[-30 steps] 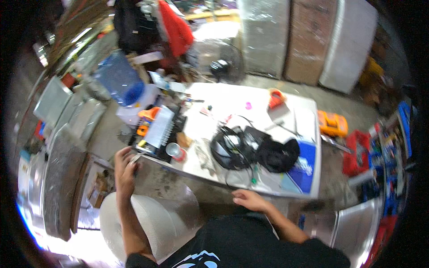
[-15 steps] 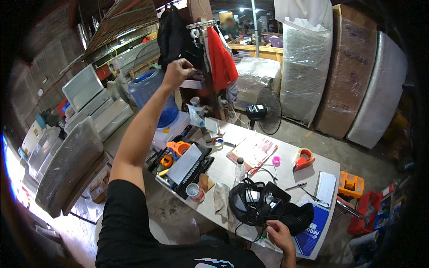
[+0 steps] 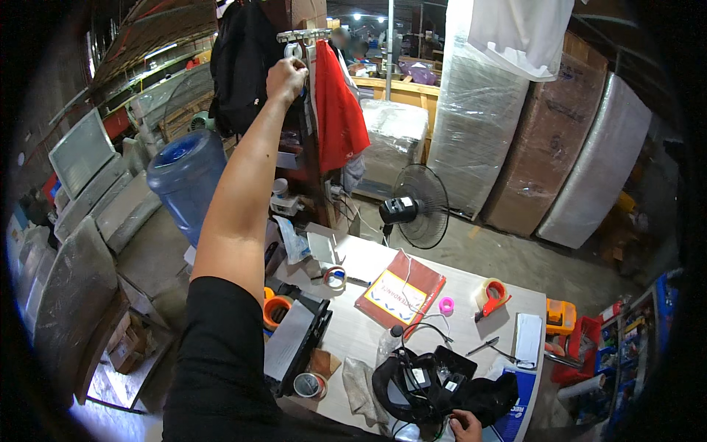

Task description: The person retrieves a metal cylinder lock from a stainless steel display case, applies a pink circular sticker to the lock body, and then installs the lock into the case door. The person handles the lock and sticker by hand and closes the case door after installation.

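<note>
My left hand (image 3: 287, 79) is raised at the end of my outstretched arm, fingers closed in a pinch beside the hook rail (image 3: 303, 34). Whatever sits between its fingertips is too small to make out. A white roll (image 3: 294, 51) hangs just above it, and a red cloth (image 3: 339, 110) hangs to its right. At the lower edge, my right hand (image 3: 465, 427) has its fingers curled near a black cap (image 3: 486, 398) and dark cables. What it grips, if anything, is hidden. A black headset with straps (image 3: 394, 387) lies beside the cap.
The table (image 3: 324, 376) bears a red folder (image 3: 394, 313), a tape dispenser (image 3: 492, 296), a pink ring (image 3: 446, 306), a plastic bottle (image 3: 389, 342) and a tin cup (image 3: 309, 385). A fan (image 3: 420, 208) stands behind it. A blue water jug (image 3: 188, 177) is left of my arm.
My view has shifted, with the table now lower in it. My left hand has risen closer to the hook rail. My right hand stays by the cap and sits lower in view.
</note>
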Demonstrator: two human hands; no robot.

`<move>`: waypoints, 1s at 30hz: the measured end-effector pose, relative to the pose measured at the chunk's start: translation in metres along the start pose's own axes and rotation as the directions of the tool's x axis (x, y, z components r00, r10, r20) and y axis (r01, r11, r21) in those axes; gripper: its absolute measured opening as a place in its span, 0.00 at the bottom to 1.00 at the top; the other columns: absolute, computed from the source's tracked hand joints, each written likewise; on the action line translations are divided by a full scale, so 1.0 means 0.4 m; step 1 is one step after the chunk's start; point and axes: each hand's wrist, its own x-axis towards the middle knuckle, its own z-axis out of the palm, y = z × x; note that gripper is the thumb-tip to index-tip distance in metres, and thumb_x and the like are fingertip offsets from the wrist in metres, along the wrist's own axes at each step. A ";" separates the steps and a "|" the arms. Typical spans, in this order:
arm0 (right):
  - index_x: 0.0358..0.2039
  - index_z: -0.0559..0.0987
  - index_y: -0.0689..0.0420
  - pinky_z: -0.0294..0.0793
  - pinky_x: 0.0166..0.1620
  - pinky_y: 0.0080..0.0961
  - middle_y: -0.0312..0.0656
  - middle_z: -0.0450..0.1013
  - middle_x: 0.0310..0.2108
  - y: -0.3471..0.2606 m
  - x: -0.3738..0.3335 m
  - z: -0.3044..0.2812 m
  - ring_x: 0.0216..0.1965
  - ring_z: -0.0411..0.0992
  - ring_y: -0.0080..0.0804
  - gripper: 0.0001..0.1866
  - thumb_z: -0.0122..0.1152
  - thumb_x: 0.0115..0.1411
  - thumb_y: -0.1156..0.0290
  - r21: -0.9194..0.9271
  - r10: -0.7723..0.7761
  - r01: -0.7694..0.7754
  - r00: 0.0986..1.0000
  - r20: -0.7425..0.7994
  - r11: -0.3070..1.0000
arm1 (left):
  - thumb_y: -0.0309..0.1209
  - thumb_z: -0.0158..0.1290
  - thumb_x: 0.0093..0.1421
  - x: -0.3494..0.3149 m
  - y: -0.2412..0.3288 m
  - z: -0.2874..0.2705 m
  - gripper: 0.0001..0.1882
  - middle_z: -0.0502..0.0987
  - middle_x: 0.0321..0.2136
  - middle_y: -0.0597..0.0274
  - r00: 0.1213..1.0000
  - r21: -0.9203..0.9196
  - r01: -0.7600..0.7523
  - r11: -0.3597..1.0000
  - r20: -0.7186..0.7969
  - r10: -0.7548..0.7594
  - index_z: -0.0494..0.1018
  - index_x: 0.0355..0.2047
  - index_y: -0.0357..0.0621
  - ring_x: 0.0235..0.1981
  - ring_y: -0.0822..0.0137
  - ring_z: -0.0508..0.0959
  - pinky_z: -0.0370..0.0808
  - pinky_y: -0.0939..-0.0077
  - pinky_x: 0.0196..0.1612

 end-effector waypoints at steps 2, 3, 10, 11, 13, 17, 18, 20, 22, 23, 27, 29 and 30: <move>0.53 0.78 0.63 0.73 0.54 0.27 0.43 0.79 0.45 -0.033 -0.001 0.010 0.48 0.75 0.31 0.16 0.59 0.66 0.74 0.037 0.010 -0.008 0.999 -0.043 0.999 | 0.38 0.58 0.61 0.044 0.002 0.023 0.12 0.84 0.41 0.54 0.999 0.065 0.003 0.998 -0.045 0.000 0.83 0.43 0.53 0.44 0.53 0.84 0.79 0.60 0.50; 0.53 0.78 0.63 0.73 0.54 0.27 0.43 0.79 0.46 -0.048 0.000 0.014 0.49 0.75 0.31 0.16 0.59 0.66 0.74 0.056 0.014 -0.010 0.998 -0.063 0.998 | 0.37 0.58 0.62 0.066 0.004 0.033 0.11 0.84 0.42 0.54 0.996 0.054 0.032 0.998 -0.086 -0.027 0.83 0.43 0.53 0.45 0.52 0.83 0.79 0.59 0.50; 0.52 0.79 0.63 0.72 0.54 0.28 0.44 0.78 0.46 -0.130 0.023 0.029 0.48 0.74 0.31 0.14 0.60 0.66 0.75 0.017 0.040 -0.038 0.990 -0.133 0.999 | 0.38 0.56 0.62 0.193 -0.014 0.094 0.12 0.83 0.44 0.52 0.994 0.107 -0.043 0.993 -0.096 0.053 0.82 0.44 0.55 0.47 0.52 0.83 0.79 0.57 0.51; 0.51 0.79 0.63 0.72 0.54 0.28 0.44 0.78 0.46 -0.139 0.031 0.029 0.48 0.74 0.32 0.14 0.60 0.66 0.75 0.013 0.046 -0.044 0.990 -0.135 0.999 | 0.38 0.55 0.62 0.205 -0.014 0.109 0.12 0.83 0.44 0.52 0.995 0.123 -0.050 0.991 -0.084 0.061 0.82 0.44 0.56 0.47 0.51 0.83 0.79 0.56 0.51; 0.51 0.79 0.62 0.72 0.54 0.28 0.44 0.78 0.46 -0.157 0.049 0.026 0.48 0.74 0.32 0.14 0.60 0.66 0.74 0.005 0.052 -0.051 0.989 -0.140 0.999 | 0.38 0.53 0.63 0.230 -0.013 0.142 0.13 0.83 0.44 0.51 0.996 0.171 -0.058 0.984 -0.050 0.068 0.82 0.45 0.57 0.47 0.51 0.83 0.79 0.55 0.51; 0.52 0.79 0.62 0.73 0.55 0.28 0.44 0.79 0.46 -0.195 0.078 0.022 0.49 0.75 0.32 0.15 0.61 0.65 0.73 -0.145 0.082 -0.102 0.987 -0.137 0.984 | 0.36 0.52 0.63 0.280 -0.023 0.214 0.13 0.83 0.43 0.50 0.976 0.214 -0.147 0.966 -0.125 0.176 0.83 0.43 0.52 0.46 0.50 0.83 0.79 0.55 0.50; 0.52 0.79 0.61 0.73 0.55 0.28 0.44 0.79 0.47 -0.205 0.084 0.021 0.49 0.75 0.32 0.15 0.61 0.65 0.73 -0.146 0.083 -0.105 0.985 -0.149 0.984 | 0.34 0.50 0.63 0.296 -0.023 0.235 0.13 0.84 0.41 0.50 0.981 0.191 -0.108 0.976 -0.139 0.136 0.83 0.41 0.49 0.45 0.51 0.84 0.79 0.55 0.50; 0.52 0.79 0.61 0.73 0.55 0.28 0.44 0.79 0.46 -0.222 0.091 0.019 0.49 0.75 0.33 0.15 0.61 0.65 0.72 -0.146 0.095 -0.121 0.980 -0.172 0.982 | 0.34 0.47 0.64 0.335 -0.025 0.264 0.15 0.83 0.41 0.46 0.973 0.253 -0.112 0.961 -0.167 0.157 0.83 0.40 0.48 0.45 0.48 0.83 0.79 0.53 0.49; 0.52 0.79 0.60 0.73 0.54 0.28 0.44 0.79 0.46 -0.239 0.096 0.020 0.48 0.75 0.33 0.15 0.61 0.65 0.71 -0.144 0.140 -0.167 0.973 -0.184 0.975 | 0.34 0.46 0.64 0.367 -0.028 0.285 0.16 0.83 0.40 0.41 0.970 0.236 -0.109 0.966 -0.187 0.155 0.83 0.39 0.43 0.44 0.44 0.84 0.80 0.50 0.48; 0.52 0.79 0.60 0.73 0.54 0.28 0.44 0.79 0.46 -0.247 0.097 0.021 0.48 0.76 0.33 0.15 0.61 0.65 0.71 -0.150 0.141 -0.171 0.971 -0.192 0.974 | 0.33 0.46 0.64 0.380 -0.027 0.293 0.16 0.82 0.41 0.41 0.964 0.253 -0.097 0.963 -0.218 0.154 0.82 0.39 0.40 0.43 0.45 0.84 0.80 0.51 0.48; 0.51 0.80 0.60 0.74 0.54 0.28 0.44 0.79 0.46 -0.273 0.114 0.039 0.48 0.76 0.33 0.15 0.61 0.65 0.71 -0.164 0.130 -0.163 0.972 -0.196 0.973 | 0.32 0.45 0.64 0.409 -0.012 0.315 0.16 0.83 0.41 0.42 0.958 0.302 -0.047 0.952 -0.255 0.128 0.83 0.37 0.41 0.43 0.45 0.84 0.81 0.52 0.47; 0.51 0.80 0.60 0.74 0.53 0.28 0.45 0.79 0.45 -0.281 0.130 0.048 0.48 0.76 0.33 0.15 0.61 0.65 0.71 -0.132 0.128 -0.152 0.976 -0.178 0.979 | 0.32 0.46 0.64 0.409 -0.010 0.323 0.16 0.83 0.40 0.44 0.959 0.283 -0.036 0.958 -0.260 0.113 0.84 0.37 0.42 0.43 0.45 0.84 0.81 0.52 0.47; 0.50 0.80 0.60 0.74 0.53 0.28 0.46 0.79 0.45 -0.285 0.135 0.045 0.47 0.76 0.33 0.15 0.61 0.65 0.72 -0.218 0.099 -0.137 0.980 -0.175 0.966 | 0.32 0.46 0.63 0.411 -0.009 0.326 0.16 0.83 0.41 0.43 0.965 0.317 -0.025 0.948 -0.239 0.105 0.84 0.38 0.42 0.43 0.46 0.84 0.81 0.52 0.48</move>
